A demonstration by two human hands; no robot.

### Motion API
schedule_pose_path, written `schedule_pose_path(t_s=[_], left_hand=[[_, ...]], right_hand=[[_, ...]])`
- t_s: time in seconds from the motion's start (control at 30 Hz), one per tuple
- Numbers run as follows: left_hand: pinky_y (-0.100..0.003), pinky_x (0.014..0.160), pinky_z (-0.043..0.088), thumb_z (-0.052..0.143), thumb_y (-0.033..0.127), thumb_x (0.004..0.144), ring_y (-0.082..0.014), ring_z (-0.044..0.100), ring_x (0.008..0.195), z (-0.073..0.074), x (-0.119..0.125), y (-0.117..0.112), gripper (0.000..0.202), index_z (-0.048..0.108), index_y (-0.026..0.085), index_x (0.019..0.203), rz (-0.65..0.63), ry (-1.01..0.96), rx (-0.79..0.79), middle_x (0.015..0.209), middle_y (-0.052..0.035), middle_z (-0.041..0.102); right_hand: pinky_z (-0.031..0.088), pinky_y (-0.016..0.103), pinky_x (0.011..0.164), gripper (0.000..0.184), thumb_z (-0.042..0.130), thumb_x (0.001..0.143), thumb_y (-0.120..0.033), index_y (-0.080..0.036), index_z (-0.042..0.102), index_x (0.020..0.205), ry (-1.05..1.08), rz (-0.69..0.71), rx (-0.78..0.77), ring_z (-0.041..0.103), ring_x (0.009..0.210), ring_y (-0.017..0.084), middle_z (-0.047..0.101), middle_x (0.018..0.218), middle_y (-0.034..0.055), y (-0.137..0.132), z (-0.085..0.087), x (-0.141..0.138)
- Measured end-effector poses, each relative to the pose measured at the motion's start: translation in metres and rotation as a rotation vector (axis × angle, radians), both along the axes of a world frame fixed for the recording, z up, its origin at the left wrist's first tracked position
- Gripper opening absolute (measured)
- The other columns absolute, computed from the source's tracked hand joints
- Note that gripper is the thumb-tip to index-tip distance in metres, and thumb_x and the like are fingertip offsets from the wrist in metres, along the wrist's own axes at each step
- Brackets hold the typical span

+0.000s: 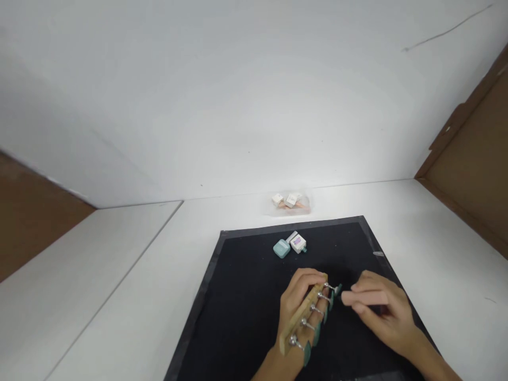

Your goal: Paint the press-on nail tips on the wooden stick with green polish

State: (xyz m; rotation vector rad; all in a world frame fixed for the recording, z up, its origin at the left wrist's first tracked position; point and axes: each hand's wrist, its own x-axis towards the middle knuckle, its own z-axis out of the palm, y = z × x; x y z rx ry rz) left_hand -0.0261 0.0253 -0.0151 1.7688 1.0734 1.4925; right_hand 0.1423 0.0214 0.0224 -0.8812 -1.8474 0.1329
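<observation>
My left hand (296, 299) is wrapped round a pale wooden strip (301, 316), held tilted above the black mat. Several silver ball-ended metal stems stick out from the strip, each carrying a dark green false nail (317, 334). In my right hand (391, 309), fingers and thumb pinch a pale pink bar with a rounded end (363, 298); its exact kind is unclear. That end points left at the topmost green nail (338, 289), close by it. Whether the two touch cannot be made out.
On the black mat (238, 280), beyond my hands, lie a teal square bottle or case (281, 248) and a white square item with a purple mark (298, 243). A clear plastic tray (289, 211) behind holds white blocks and orange-pink sticks. White wall behind, brown panels either side.
</observation>
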Motion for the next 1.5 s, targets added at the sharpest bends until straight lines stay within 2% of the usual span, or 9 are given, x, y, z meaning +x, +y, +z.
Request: schedule_pose_path(t_s=[0.1, 0.27, 0.47, 0.67, 0.87, 1.03, 1.27, 1.43, 1.5], left_hand=[[-0.025, 0.061, 0.053, 0.059, 0.015, 0.077, -0.0158, 0.065, 0.071, 0.000, 0.000, -0.001, 0.010, 0.063, 0.021, 0.083, -0.003, -0.019, -0.020, 0.081, -0.0038, 0.066], [-0.025, 0.062, 0.052, 0.061, 0.014, 0.076, -0.0154, 0.064, 0.070, 0.002, 0.001, -0.001, 0.008, 0.063, 0.021, 0.080, 0.005, -0.024, -0.053, 0.079, -0.0025, 0.066], [-0.024, 0.062, 0.052, 0.061, 0.011, 0.075, -0.0151, 0.064, 0.072, -0.001, 0.001, -0.001, 0.013, 0.064, 0.021, 0.083, -0.017, -0.046, -0.057, 0.081, -0.0023, 0.066], [-0.024, 0.061, 0.051, 0.062, 0.012, 0.074, -0.0147, 0.064, 0.069, 0.002, 0.003, -0.001, 0.010, 0.063, 0.021, 0.080, 0.011, -0.069, -0.062, 0.080, -0.0018, 0.066], [-0.023, 0.063, 0.051, 0.061, 0.010, 0.075, -0.0138, 0.064, 0.071, 0.001, 0.001, 0.000, 0.013, 0.063, 0.021, 0.083, -0.023, -0.056, -0.040, 0.081, -0.0013, 0.065], [-0.022, 0.065, 0.051, 0.063, 0.009, 0.074, -0.0136, 0.064, 0.073, 0.001, -0.001, -0.002, 0.014, 0.064, 0.021, 0.082, -0.033, -0.061, -0.083, 0.082, -0.0010, 0.065], [-0.024, 0.064, 0.052, 0.060, 0.011, 0.076, -0.0149, 0.064, 0.073, 0.002, -0.001, -0.003, 0.013, 0.064, 0.021, 0.083, -0.031, -0.035, -0.083, 0.082, -0.0022, 0.065], [-0.026, 0.063, 0.053, 0.060, 0.013, 0.076, -0.0162, 0.064, 0.073, 0.001, -0.001, -0.004, 0.010, 0.064, 0.021, 0.082, -0.028, -0.012, -0.099, 0.081, -0.0032, 0.066], [-0.025, 0.064, 0.052, 0.061, 0.013, 0.077, -0.0159, 0.064, 0.073, 0.001, -0.001, -0.005, 0.009, 0.064, 0.020, 0.081, -0.031, -0.011, -0.104, 0.081, -0.0032, 0.066]], right_hand=[[0.053, 0.026, 0.044, 0.007, 0.060, 0.084, -0.020, -0.021, 0.064, 0.078, -0.044, -0.036, 0.001, 0.065, 0.048, 0.016, 0.069, 0.059, 0.0006, 0.000, 0.002, 0.000], [0.056, 0.026, 0.050, 0.011, 0.058, 0.085, -0.019, -0.022, 0.064, 0.076, 0.004, -0.275, 0.078, 0.069, 0.056, 0.017, 0.072, 0.065, 0.0027, 0.002, -0.004, 0.011], [0.055, 0.024, 0.045, 0.016, 0.056, 0.089, -0.028, -0.021, 0.061, 0.076, -0.051, -0.035, 0.040, 0.067, 0.048, 0.015, 0.069, 0.057, 0.0004, -0.001, 0.002, 0.002], [0.058, 0.027, 0.051, 0.011, 0.058, 0.086, -0.020, -0.022, 0.064, 0.076, 0.005, -0.252, 0.058, 0.070, 0.057, 0.017, 0.072, 0.064, 0.0022, 0.002, -0.001, 0.009], [0.056, 0.025, 0.046, 0.012, 0.060, 0.085, -0.025, -0.021, 0.064, 0.075, -0.037, -0.023, 0.014, 0.068, 0.050, 0.016, 0.071, 0.059, 0.0011, -0.001, 0.001, 0.002], [0.059, 0.026, 0.055, 0.011, 0.061, 0.085, -0.023, -0.022, 0.066, 0.076, 0.033, -0.197, 0.015, 0.071, 0.061, 0.017, 0.074, 0.067, 0.0026, -0.002, -0.005, 0.008], [0.057, 0.022, 0.050, 0.016, 0.063, 0.084, -0.029, -0.022, 0.066, 0.070, 0.023, -0.038, -0.002, 0.069, 0.053, 0.014, 0.072, 0.061, 0.0000, -0.004, -0.001, 0.004], [0.058, 0.023, 0.053, 0.014, 0.061, 0.086, -0.025, -0.022, 0.067, 0.074, 0.078, -0.187, -0.014, 0.071, 0.061, 0.016, 0.073, 0.066, 0.0019, -0.004, -0.004, 0.006], [0.058, 0.024, 0.053, 0.015, 0.061, 0.086, -0.027, -0.022, 0.066, 0.072, 0.081, -0.169, 0.003, 0.071, 0.059, 0.016, 0.073, 0.064, 0.0021, -0.004, -0.003, 0.007]])
